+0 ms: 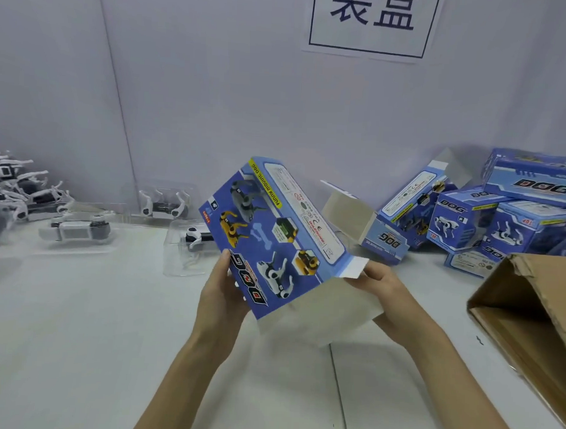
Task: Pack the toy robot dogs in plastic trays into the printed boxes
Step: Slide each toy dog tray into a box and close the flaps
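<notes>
so the printed box [274,233] is up in the air over the middle of the table [91,335], tilted, blue picture face toward the camera. Its long axis runs from the closed far end near the wall down to the open near end, where the big flap [323,310] hangs loose toward the person

The left hand [221,296] grips the lower left edge, thumb [225,263] laid on the printed face, the other fingers hidden behind it. The right hand [381,283] holds the open end, its fingers curled round the small white flap [354,269]. So both are clamped on the box, nothing loose

The bit that matters imo: the closest toy robot dog [195,234] sits in its plastic tray [176,261] on the table just behind and left of the box, right past the left hand. But the box's mouth points the other way, toward the person. So I'd guess the left hand is the one to fetch the tray, and it has to come round to the near end

More trays with dogs [76,229] lie further left, a heap of loose dogs [7,186] at the far left edge. Boxes pile up [469,219] at the back right, and a brown carton [530,322] sits near right
</notes>
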